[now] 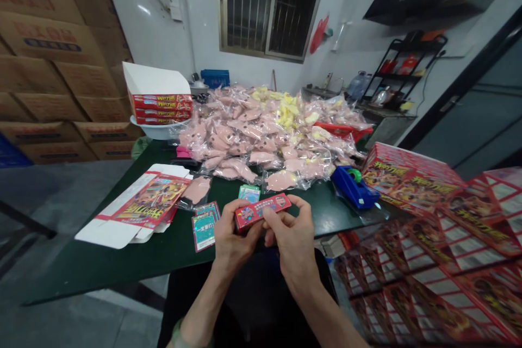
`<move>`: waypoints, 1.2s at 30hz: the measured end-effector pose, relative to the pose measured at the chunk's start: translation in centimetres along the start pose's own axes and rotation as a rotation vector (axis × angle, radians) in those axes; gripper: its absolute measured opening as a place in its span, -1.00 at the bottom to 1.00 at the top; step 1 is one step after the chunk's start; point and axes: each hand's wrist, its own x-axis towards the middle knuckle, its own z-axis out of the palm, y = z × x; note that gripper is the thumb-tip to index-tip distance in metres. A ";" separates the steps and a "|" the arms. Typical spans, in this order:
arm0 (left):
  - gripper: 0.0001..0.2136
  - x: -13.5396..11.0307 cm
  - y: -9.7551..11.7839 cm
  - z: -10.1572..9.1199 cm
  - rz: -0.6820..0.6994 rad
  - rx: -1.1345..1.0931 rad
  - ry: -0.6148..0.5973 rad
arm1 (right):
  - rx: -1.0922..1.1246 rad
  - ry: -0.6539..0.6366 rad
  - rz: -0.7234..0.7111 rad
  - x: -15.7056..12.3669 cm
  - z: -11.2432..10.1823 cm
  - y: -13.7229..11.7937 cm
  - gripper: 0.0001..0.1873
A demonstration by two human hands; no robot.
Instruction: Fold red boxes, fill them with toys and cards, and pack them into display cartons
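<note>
Stacked cardboard cartons [53, 81] wall off the left of the room, and a barred window [261, 5] sits in the far wall. Flattened red printed cartons [457, 261] lie in overlapping rows to the right, beside a dark green table [101, 277]. Across the table's far half spreads a heap of pink pieces in clear plastic bags [244, 138], with yellow ones [289, 111] among them. At its left edge, a white display box [157, 79] holds red packets and rests on a white bowl [149, 130]. A blue tape dispenser [354, 187] stands to the right, and an unfolded carton blank [138, 209] lies to the left. Two printed cards [205, 231] lie just before the hands. The left hand [234, 234] curls closed around one end of a small red box [261, 212], held above the table's near edge, while the right hand [289, 234] pinches the other end, fingers bent over its face. Holding it lightly at both ends seems best, since that keeps the thin card square and its print clear of the fingers.
</note>
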 end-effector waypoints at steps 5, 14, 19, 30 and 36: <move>-0.67 -0.2 -0.1 0.2 0.142 0.117 0.063 | -0.029 0.037 -0.008 0.1 0.4 0.1 -0.44; -0.69 -0.1 0.2 0.1 0.211 0.103 0.028 | -0.146 0.005 0.004 0.2 -0.5 0.0 -0.41; -0.70 0.1 0.1 -0.4 0.168 0.067 -0.080 | -0.123 -0.102 0.100 0.6 -1.3 1.7 -0.46; -0.51 1.9 -0.1 -1.9 -0.399 -0.369 -0.237 | -0.434 -0.376 0.188 2.7 -5.5 4.5 -0.58; -0.27 3.3 1.0 -0.5 -0.765 -0.692 -0.373 | -0.587 -0.394 0.039 4.2 -9.7 -0.5 -0.36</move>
